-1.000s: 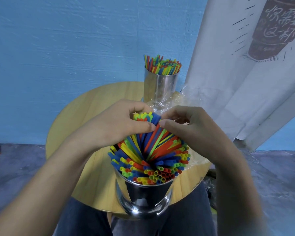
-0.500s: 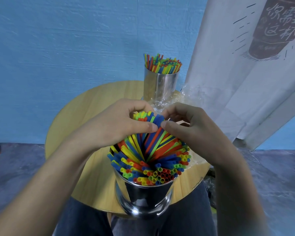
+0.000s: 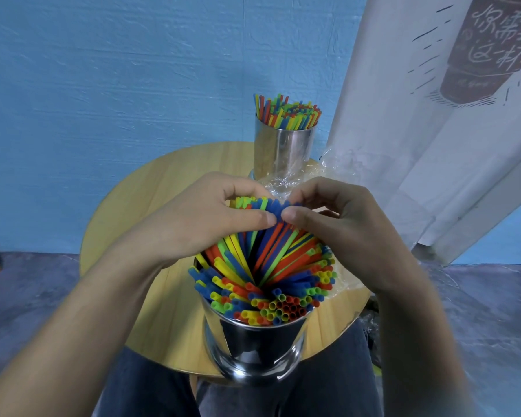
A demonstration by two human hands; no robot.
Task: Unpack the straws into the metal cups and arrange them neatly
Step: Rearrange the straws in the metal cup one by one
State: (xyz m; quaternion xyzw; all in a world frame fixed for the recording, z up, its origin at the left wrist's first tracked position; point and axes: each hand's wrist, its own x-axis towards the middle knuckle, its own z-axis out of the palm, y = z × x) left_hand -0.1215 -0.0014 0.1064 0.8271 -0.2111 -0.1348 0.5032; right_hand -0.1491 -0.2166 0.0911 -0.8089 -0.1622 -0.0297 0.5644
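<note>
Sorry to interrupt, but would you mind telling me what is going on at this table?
A person is arranging a bunch of straws standing in the near metal cup. The left hand and right hand together pinch its top ends. The far metal cup already holds more straws upright, and clear wrapping lies crumpled on the round table beside it.

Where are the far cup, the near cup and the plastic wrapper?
far metal cup [image 3: 283, 152], head view, shiny side wall.
near metal cup [image 3: 253, 341], head view, front wall.
plastic wrapper [image 3: 328, 167], head view, crumpled clear film.
</note>
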